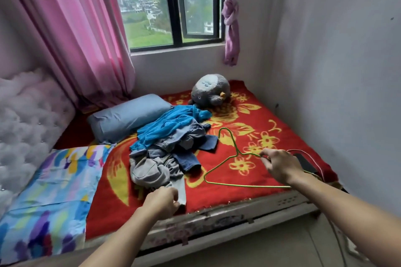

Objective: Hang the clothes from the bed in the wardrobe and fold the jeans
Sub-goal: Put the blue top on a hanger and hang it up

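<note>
Though apart — curled hands (pixel 161 200) (pixel 278 167): hanger (pixel 249 186), garment (pixel 149 171).

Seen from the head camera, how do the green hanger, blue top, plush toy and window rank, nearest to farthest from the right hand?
1. green hanger, pinched in the right hand itself.
2. blue top, farther off to its left.
3. plush toy, behind the top.
4. window, highest and farthest back.

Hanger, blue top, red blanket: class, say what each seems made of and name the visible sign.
Hanger: likely thin metal wire with a glossy green coating; slim, bent, twisted at the neck.
Blue top: soft, thin, matt cloth; it crumples into fine folds.
Red blanket: thick, fuzzy fabric, perhaps fleece; its printed yellow flowers have soft edges.
</note>
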{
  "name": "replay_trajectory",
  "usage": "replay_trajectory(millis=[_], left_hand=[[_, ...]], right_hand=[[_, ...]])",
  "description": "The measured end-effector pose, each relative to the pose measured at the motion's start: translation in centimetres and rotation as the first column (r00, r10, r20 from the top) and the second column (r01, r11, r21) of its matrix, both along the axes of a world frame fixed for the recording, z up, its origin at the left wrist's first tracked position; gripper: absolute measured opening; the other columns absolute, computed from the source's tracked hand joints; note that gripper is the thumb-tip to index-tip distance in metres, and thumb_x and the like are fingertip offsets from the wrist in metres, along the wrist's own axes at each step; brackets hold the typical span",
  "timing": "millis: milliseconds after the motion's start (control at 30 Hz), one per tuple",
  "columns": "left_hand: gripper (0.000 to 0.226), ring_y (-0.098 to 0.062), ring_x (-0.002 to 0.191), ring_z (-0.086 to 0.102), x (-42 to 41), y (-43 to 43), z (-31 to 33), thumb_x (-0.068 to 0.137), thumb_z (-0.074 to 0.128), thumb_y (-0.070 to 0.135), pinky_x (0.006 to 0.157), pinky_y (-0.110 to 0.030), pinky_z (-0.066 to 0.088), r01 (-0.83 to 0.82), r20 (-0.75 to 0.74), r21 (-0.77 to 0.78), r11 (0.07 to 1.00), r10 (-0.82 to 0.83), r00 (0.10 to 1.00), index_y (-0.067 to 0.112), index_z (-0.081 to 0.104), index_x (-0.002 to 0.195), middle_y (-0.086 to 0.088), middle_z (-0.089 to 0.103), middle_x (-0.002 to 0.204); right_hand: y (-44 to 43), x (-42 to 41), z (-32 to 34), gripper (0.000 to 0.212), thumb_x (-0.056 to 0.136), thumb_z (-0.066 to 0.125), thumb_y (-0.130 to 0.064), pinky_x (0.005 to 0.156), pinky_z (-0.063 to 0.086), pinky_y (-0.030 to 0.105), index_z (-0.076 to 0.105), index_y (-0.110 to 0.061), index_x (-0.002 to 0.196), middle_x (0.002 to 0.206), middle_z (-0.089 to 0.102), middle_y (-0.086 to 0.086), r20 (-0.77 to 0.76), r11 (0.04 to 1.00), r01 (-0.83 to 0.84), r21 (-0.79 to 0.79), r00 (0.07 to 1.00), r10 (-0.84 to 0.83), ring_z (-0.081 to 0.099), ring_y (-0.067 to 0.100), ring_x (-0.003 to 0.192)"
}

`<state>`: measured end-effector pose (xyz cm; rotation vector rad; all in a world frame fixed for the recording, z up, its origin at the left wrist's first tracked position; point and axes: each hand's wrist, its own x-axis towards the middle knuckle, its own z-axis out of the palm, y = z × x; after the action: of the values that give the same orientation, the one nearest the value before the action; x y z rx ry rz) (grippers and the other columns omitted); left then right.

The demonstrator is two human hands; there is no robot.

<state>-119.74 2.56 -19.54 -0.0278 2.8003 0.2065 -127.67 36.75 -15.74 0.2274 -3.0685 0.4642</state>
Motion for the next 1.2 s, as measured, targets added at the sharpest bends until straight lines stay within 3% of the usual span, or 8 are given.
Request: replay_trajectory(millis=[233, 500, 700, 867, 967, 1033, 1100, 1200], left_hand=[[0.023, -0.026, 0.100, 0.061, -14.0, -3.3, -2.2, 0.088, 0.049, 0.031, 0.072, -0.032, 0.044, 0.039, 0.065, 0.009, 0.999, -0.039, 0.997, 0.020, 0.063, 0.103, -0.004, 0.066, 0.109], [0.024, -0.026, 0.099, 0.061, -23.9, -6.2, -7.1, 0.088, 0.048, 0.031, 0.071, -0.032, 0.045, 0.012, 0.182, 0.018, 1.000, -0.016, 0.983, 0.021, 0.063, 0.104, -0.004, 0.066, 0.106], [0.009, -0.027, 0.099, 0.061, -32.0, -9.2, -12.0, 0.087, 0.048, 0.033, 0.067, -0.031, 0.037, -0.062, 0.281, -0.023, 0.998, 0.066, 0.958, 0.026, 0.054, 0.088, -0.004, 0.066, 0.104], [0.017, -0.028, 0.099, 0.060, -40.3, -10.6, -17.1, 0.090, 0.044, 0.026, 0.066, -0.031, 0.039, -0.122, 0.258, -0.060, 0.991, 0.134, 0.957, 0.018, 0.058, 0.095, -0.006, 0.064, 0.106], [0.019, -0.028, 0.101, 0.058, -44.2, -11.7, -21.2, 0.090, 0.046, 0.027, 0.078, -0.035, 0.048, -0.192, 0.202, -0.003, 0.981, 0.189, 0.961, 0.018, 0.059, 0.100, -0.005, 0.060, 0.107], [0.017, -0.029, 0.098, 0.059, -46.5, -12.5, -24.4, 0.089, 0.046, 0.027, 0.080, -0.039, 0.049, -0.180, 0.194, 0.005, 0.984, 0.176, 0.965, 0.018, 0.059, 0.097, -0.004, 0.058, 0.103], [0.019, -0.030, 0.098, 0.058, -48.7, -13.2, -27.2, 0.089, 0.047, 0.026, 0.079, -0.039, 0.048, -0.153, 0.181, -0.018, 0.988, 0.154, 0.971, 0.018, 0.058, 0.101, -0.005, 0.055, 0.104], [0.020, -0.032, 0.102, 0.055, -52.1, -13.8, -30.2, 0.089, 0.049, 0.025, 0.075, -0.039, 0.044, -0.138, 0.114, -0.018, 0.990, 0.139, 0.984, 0.015, 0.057, 0.104, -0.008, 0.052, 0.106]], right_hand=[[-3.7, -12.7, -2.6, 0.025, 0.096, 0.048, -0.031, 0.075, 0.050, 0.035, 0.063, -0.029, 0.117, 0.113, 0.070, 0.001, 0.078, 0.992, 0.122, -0.026, 0.990, -0.120, 0.066, 0.027, 0.100], [-7.1, -24.6, -9.1, 0.026, 0.095, 0.051, -0.028, 0.079, 0.046, 0.037, 0.062, -0.025, 0.119, 0.110, 0.070, 0.008, 0.201, 0.952, 0.275, -0.137, 0.948, -0.245, 0.062, 0.034, 0.105], [-11.2, -38.7, -17.3, 0.026, 0.096, 0.049, -0.023, 0.082, 0.047, 0.041, 0.063, -0.016, 0.117, 0.109, 0.068, 0.022, 0.305, 0.853, 0.445, -0.272, 0.881, -0.363, 0.060, 0.041, 0.102], [-14.8, -48.1, -24.7, 0.027, 0.098, 0.044, -0.016, 0.084, 0.044, 0.040, 0.060, -0.009, 0.119, 0.114, 0.064, 0.025, 0.385, 0.731, 0.600, -0.325, 0.790, -0.477, 0.058, 0.042, 0.106], [-15.8, -50.8, -29.9, 0.023, 0.098, 0.041, -0.012, 0.082, 0.043, 0.041, 0.052, -0.006, 0.118, 0.112, 0.063, 0.028, 0.439, 0.711, 0.658, -0.248, 0.731, -0.523, 0.058, 0.044, 0.105], [-15.9, -51.2, -33.2, 0.025, 0.095, 0.044, -0.008, 0.084, 0.045, 0.043, 0.048, -0.006, 0.120, 0.115, 0.061, 0.028, 0.499, 0.747, 0.658, -0.098, 0.682, -0.535, 0.058, 0.044, 0.108], [-15.8, -50.8, -35.8, 0.035, 0.092, 0.047, -0.008, 0.089, 0.045, 0.044, 0.042, -0.007, 0.127, 0.122, 0.058, 0.025, 0.535, 0.821, 0.568, 0.061, 0.676, -0.507, 0.055, 0.043, 0.115], [-15.8, -50.3, -38.6, 0.049, 0.091, 0.050, -0.016, 0.092, 0.045, 0.043, 0.035, -0.014, 0.138, 0.130, 0.049, 0.015, 0.511, 0.914, 0.344, 0.215, 0.758, -0.406, 0.049, 0.036, 0.121]])
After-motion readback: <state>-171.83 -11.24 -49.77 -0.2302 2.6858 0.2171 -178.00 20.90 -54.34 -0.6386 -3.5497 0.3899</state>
